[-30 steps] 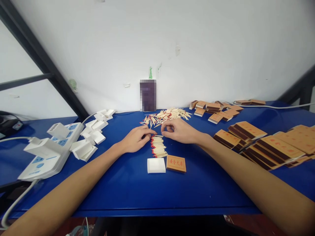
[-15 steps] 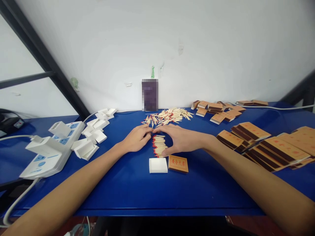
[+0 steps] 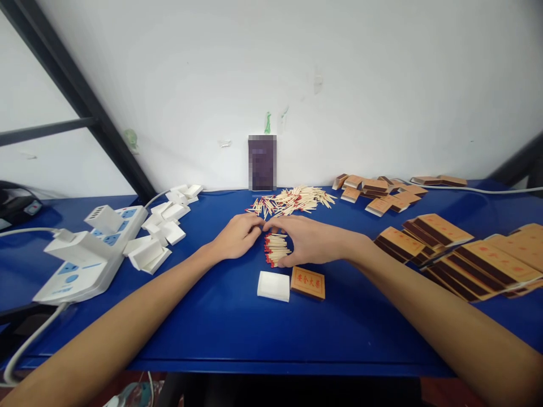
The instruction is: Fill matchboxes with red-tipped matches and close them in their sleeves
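Row of red-headed matches (image 3: 277,249) on a blue table (image 3: 297,333), sticks lying crosswise, heads toward the left hand (image 3: 237,235). The right hand (image 3: 316,240) is nearer — thumb and forefinger spread around the row's ends; the left's fingers curl alongside — grip unclear.

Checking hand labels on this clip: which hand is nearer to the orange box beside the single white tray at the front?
Right. The right hand is just behind the orange box; the left hand is farther off, behind and left.
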Available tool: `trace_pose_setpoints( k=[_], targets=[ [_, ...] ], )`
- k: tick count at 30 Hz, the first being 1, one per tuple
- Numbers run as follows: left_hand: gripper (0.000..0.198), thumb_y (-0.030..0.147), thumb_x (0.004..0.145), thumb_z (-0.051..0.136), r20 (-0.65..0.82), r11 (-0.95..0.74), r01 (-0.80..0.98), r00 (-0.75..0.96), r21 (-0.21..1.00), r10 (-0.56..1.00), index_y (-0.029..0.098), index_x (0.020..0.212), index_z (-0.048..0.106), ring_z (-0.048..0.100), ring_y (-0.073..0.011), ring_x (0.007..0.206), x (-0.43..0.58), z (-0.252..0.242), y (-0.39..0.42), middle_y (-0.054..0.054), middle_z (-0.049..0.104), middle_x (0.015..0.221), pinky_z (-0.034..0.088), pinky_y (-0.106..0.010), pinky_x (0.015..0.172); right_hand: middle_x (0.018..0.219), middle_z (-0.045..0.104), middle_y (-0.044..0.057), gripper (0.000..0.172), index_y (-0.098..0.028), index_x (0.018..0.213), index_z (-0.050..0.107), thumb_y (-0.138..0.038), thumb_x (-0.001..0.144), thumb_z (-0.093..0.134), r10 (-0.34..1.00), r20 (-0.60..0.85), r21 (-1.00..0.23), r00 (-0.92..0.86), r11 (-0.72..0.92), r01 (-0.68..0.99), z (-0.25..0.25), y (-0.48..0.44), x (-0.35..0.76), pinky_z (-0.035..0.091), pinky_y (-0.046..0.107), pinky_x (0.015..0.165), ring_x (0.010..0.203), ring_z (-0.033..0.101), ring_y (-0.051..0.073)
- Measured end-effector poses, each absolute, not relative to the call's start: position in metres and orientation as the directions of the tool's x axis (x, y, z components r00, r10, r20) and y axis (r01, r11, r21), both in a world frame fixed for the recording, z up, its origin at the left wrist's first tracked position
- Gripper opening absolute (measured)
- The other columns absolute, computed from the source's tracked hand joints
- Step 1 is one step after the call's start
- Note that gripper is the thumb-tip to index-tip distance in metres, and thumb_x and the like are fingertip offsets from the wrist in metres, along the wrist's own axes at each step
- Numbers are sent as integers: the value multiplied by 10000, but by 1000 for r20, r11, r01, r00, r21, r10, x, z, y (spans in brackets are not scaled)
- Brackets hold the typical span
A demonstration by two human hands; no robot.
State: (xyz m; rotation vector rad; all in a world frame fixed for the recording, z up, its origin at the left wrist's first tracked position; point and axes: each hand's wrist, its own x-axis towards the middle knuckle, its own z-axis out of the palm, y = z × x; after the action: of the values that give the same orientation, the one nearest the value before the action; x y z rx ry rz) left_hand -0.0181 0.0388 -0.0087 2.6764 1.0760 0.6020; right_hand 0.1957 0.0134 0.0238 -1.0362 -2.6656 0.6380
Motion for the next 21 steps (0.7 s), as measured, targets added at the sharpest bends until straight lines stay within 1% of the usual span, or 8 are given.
trace_pose_setpoints(
  k=[5, 9, 12, 15, 18, 21],
  targets=[
    [285, 159, 900, 383, 295, -713, 619, 650, 328, 700, 155, 899, 669, 569, -173, 751, -17, -8, 38, -34, 631, 789, 429, -298, 740, 1127, 681, 79, 418, -198, 1107, 642, -252, 704, 737, 700, 119, -462, -704, 667, 585, 18, 19, 195, 485, 380, 872, 1023, 620, 253],
    [265, 188, 912, 414, 276, -715, 617, 661, 328, 698, 152, 912, 676, 550, -167, 730, -17, -7, 36, -33, 619, 783, 416, -290, 711, 1070, 702, 58, 299, -201, 1018, 664, -216, 723, 707, 697, 201, -478, -689, 683, 552, 9, 25, 196, 482, 356, 859, 971, 636, 224],
    [261, 211, 917, 436, 270, -706, 622, 655, 338, 706, 150, 967, 685, 538, -162, 716, -17, -7, 35, -32, 611, 779, 405, -286, 694, 1056, 709, 43, 289, -201, 1013, 661, -178, 726, 687, 691, 264, -499, -673, 695, 518, 2, 29, 197, 476, 342, 879, 957, 641, 200],
    [269, 226, 916, 457, 270, -695, 625, 643, 355, 717, 145, 1015, 694, 527, -155, 695, -18, -8, 35, -30, 605, 772, 400, -285, 685, 1023, 713, 34, 277, -202, 1004, 662, -155, 731, 672, 692, 308, -508, -653, 700, 502, -3, 31, 198, 476, 332, 856, 926, 640, 186],
    [268, 237, 914, 466, 271, -689, 623, 637, 369, 722, 149, 1011, 700, 515, -145, 678, -17, -8, 35, -25, 599, 769, 398, -281, 684, 973, 715, 28, 215, -201, 958, 671, -161, 747, 669, 689, 339, -508, -641, 707, 492, -7, 31, 198, 475, 326, 826, 884, 637, 176],
    [258, 242, 898, 485, 264, -685, 618, 637, 386, 724, 148, 1009, 698, 505, -138, 665, -17, -7, 35, -18, 591, 757, 393, -277, 676, 968, 717, 26, 198, -199, 952, 675, -167, 756, 671, 681, 364, -503, -636, 718, 481, -9, 30, 199, 474, 323, 826, 883, 639, 170]
  ],
)
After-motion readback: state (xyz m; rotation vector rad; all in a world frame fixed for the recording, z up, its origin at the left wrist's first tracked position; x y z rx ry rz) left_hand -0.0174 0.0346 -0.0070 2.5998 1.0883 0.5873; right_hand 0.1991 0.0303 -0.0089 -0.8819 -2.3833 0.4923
